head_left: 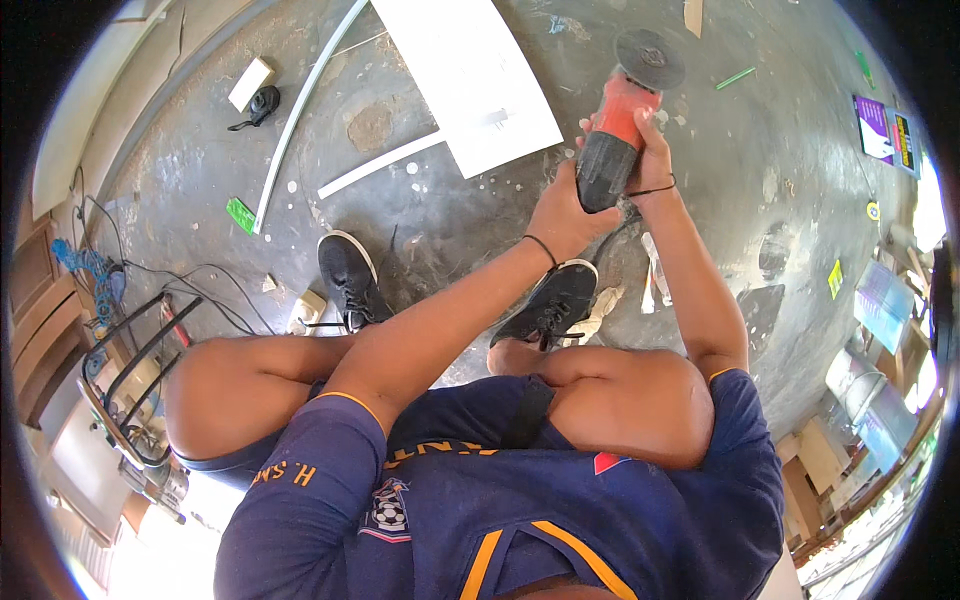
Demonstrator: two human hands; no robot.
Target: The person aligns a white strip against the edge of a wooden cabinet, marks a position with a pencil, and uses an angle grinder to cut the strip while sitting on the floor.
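Note:
An angle grinder [622,125] with a red head and a black body is held out in front of me, its round dark disc [650,60] pointing away. My left hand [568,212] wraps around the rear of the black body. Farther along, my right hand [652,155] grips the red part from the right side, its thumb on top. To the left of the grinder a white sheet [470,80] lies on the floor. A narrow white strip [385,164] rests against the sheet's near edge.
A long, thin white strip [300,120] curves over the grey concrete floor at left. Near it lie a black tape measure [263,103] and a white block [250,84]. Cables [215,290] and a black metal frame [130,380] sit at the left. Clear bins [885,300] stand far right.

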